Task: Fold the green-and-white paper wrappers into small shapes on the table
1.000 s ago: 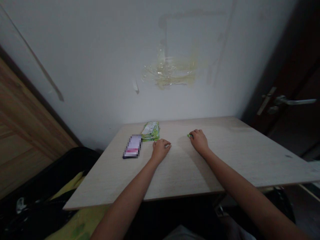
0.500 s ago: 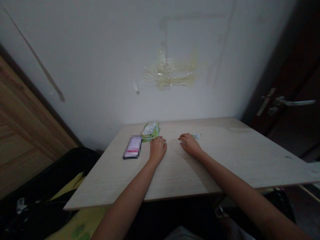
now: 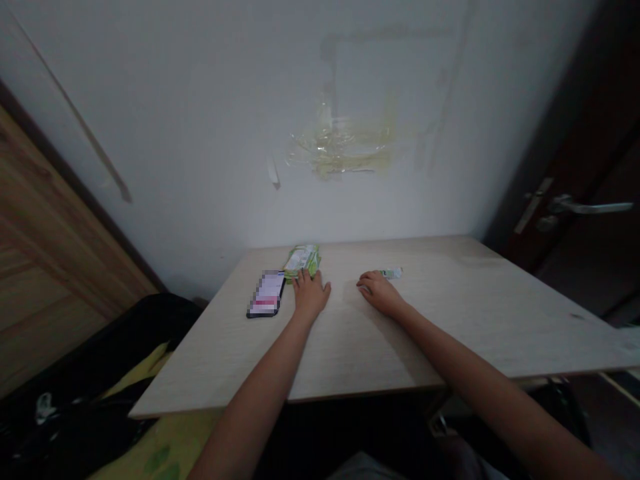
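Note:
My left hand (image 3: 310, 293) lies with its fingers spread, the fingertips at the near edge of a stack of green-and-white packets (image 3: 303, 259). It grips none of them. My right hand (image 3: 379, 291) rests on the table (image 3: 345, 353), fingers loosely bent and thumb slightly apart, with nothing visible in it. Just behind its knuckles a single small green-and-white packet (image 3: 393, 273) lies flat, partly hidden by the hand. To the left of my left hand is a phone (image 3: 266, 293) with its screen lit.
A pale wall (image 3: 210, 133) with strips of old clear tape (image 3: 345, 157) stands behind the table. At the right is a dark door with a metal handle (image 3: 595, 205). A wooden panel (image 3: 50, 207) and dark bags (image 3: 100, 393) are at the left.
My right hand has let go of the small packet, which now lies behind it, and has moved slightly left and nearer. My left hand has shifted left to the stack, its fingers spreading.

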Demonstrator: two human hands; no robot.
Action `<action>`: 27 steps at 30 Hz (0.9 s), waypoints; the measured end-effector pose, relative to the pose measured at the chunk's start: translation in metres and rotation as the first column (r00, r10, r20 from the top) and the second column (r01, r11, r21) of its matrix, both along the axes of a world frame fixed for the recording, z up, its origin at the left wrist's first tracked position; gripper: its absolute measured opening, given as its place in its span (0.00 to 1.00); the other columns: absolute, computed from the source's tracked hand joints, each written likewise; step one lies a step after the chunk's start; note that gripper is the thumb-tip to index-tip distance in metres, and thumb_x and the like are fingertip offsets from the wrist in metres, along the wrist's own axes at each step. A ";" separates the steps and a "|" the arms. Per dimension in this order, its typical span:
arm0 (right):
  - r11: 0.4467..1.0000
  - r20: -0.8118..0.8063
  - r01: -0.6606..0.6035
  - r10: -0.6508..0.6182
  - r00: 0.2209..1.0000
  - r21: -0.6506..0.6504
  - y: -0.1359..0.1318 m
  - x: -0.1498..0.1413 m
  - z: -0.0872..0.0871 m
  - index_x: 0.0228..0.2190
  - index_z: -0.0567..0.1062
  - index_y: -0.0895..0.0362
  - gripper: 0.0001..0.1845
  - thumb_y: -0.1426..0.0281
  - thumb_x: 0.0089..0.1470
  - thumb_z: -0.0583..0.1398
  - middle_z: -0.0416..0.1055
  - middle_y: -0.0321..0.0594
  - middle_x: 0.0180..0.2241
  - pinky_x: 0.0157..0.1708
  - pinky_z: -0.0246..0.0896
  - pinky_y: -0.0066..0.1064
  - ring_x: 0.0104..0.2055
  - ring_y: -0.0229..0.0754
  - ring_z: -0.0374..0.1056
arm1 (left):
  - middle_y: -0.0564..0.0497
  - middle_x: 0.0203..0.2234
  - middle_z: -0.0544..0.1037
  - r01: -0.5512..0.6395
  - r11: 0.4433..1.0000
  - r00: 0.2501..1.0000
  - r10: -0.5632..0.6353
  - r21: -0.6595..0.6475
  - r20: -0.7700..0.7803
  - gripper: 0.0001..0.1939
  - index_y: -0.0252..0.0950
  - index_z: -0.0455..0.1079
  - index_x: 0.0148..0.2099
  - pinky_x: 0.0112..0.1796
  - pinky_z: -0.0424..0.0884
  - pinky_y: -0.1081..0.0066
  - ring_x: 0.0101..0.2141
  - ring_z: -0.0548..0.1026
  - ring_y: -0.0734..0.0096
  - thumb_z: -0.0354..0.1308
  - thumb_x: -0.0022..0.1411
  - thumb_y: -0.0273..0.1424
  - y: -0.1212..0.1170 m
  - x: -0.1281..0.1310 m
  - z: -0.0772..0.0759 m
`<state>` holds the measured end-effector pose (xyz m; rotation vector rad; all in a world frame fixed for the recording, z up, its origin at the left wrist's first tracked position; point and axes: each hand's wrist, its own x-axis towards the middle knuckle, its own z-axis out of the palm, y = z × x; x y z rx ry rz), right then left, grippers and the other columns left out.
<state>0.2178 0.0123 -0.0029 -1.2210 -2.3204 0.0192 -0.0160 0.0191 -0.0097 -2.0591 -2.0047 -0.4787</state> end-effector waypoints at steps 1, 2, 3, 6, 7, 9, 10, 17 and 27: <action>1.000 -0.002 0.000 0.000 1.000 -0.003 0.000 0.000 0.000 0.42 0.80 0.60 0.12 0.71 0.63 0.57 0.75 0.49 0.45 0.54 0.59 0.38 0.50 0.47 0.66 | 0.32 0.64 0.64 0.003 1.000 1.000 -0.003 0.008 -0.005 0.29 0.34 0.65 0.65 0.62 0.52 0.44 0.65 0.58 0.41 0.48 0.69 0.45 -0.001 0.000 0.000; 1.000 -0.003 0.001 -0.001 1.000 -0.006 -0.001 0.000 0.001 0.42 0.80 0.60 0.12 0.71 0.63 0.57 0.75 0.48 0.45 0.54 0.59 0.37 0.50 0.47 0.66 | 0.32 0.62 0.65 0.008 1.000 1.000 -0.007 0.019 -0.010 0.29 0.33 0.65 0.64 0.62 0.52 0.44 0.64 0.59 0.41 0.48 0.68 0.44 -0.002 0.001 0.001; 1.000 -0.004 0.002 -0.002 1.000 -0.008 -0.001 0.000 0.001 0.42 0.80 0.60 0.12 0.71 0.63 0.57 0.75 0.48 0.45 0.54 0.59 0.37 0.50 0.47 0.66 | 0.32 0.61 0.67 0.012 0.999 1.000 -0.011 0.034 -0.014 0.28 0.33 0.65 0.64 0.62 0.52 0.44 0.63 0.59 0.42 0.48 0.68 0.44 -0.004 0.001 0.002; 1.000 -0.005 0.000 0.000 1.000 -0.012 -0.002 0.000 0.002 0.43 0.80 0.61 0.12 0.71 0.63 0.57 0.75 0.48 0.45 0.54 0.59 0.37 0.50 0.47 0.66 | 0.34 0.55 0.72 0.021 0.997 0.999 -0.019 0.070 -0.027 0.25 0.33 0.67 0.62 0.61 0.54 0.43 0.60 0.62 0.43 0.49 0.68 0.41 -0.010 0.003 0.007; 1.000 -0.006 -0.001 0.001 1.000 -0.014 -0.002 0.000 0.002 0.43 0.80 0.61 0.12 0.71 0.63 0.57 0.75 0.48 0.44 0.54 0.59 0.37 0.50 0.46 0.66 | 0.35 0.53 0.73 0.024 0.996 0.999 -0.022 0.081 -0.035 0.24 0.33 0.67 0.61 0.60 0.54 0.44 0.58 0.64 0.44 0.50 0.68 0.40 -0.012 0.004 0.009; 1.000 -0.011 -0.002 0.002 1.000 -0.017 -0.002 0.000 0.001 0.43 0.80 0.61 0.12 0.72 0.63 0.57 0.75 0.49 0.44 0.54 0.59 0.37 0.49 0.46 0.66 | 0.37 0.50 0.74 0.045 0.994 0.997 -0.040 0.096 -0.060 0.21 0.33 0.69 0.58 0.60 0.54 0.46 0.55 0.66 0.49 0.49 0.68 0.37 -0.015 0.005 0.013; 1.000 -0.013 -0.002 0.001 1.000 -0.018 -0.002 0.000 0.001 0.43 0.80 0.61 0.12 0.72 0.63 0.58 0.75 0.49 0.44 0.54 0.59 0.37 0.49 0.46 0.66 | 0.38 0.49 0.74 0.054 0.993 0.996 -0.047 0.104 -0.070 0.20 0.34 0.70 0.57 0.61 0.54 0.48 0.54 0.67 0.50 0.49 0.68 0.35 -0.016 0.005 0.015; 1.000 -0.003 0.011 -0.011 1.000 -0.023 -0.003 -0.001 0.003 0.42 0.80 0.61 0.12 0.71 0.63 0.58 0.75 0.48 0.44 0.54 0.60 0.37 0.49 0.46 0.67 | 0.36 0.62 0.67 0.043 0.990 0.999 -0.044 0.134 0.010 0.23 0.34 0.67 0.62 0.62 0.50 0.42 0.63 0.60 0.43 0.50 0.67 0.34 -0.012 0.002 0.014; 0.995 -0.005 0.075 -0.075 0.997 -0.070 0.006 0.004 -0.005 0.46 0.79 0.62 0.15 0.69 0.63 0.57 0.75 0.51 0.49 0.57 0.58 0.37 0.53 0.47 0.68 | 0.38 0.47 0.78 0.064 0.994 0.997 -0.067 0.089 0.028 0.17 0.35 0.73 0.52 0.61 0.51 0.42 0.54 0.71 0.51 0.48 0.67 0.30 -0.010 -0.003 0.016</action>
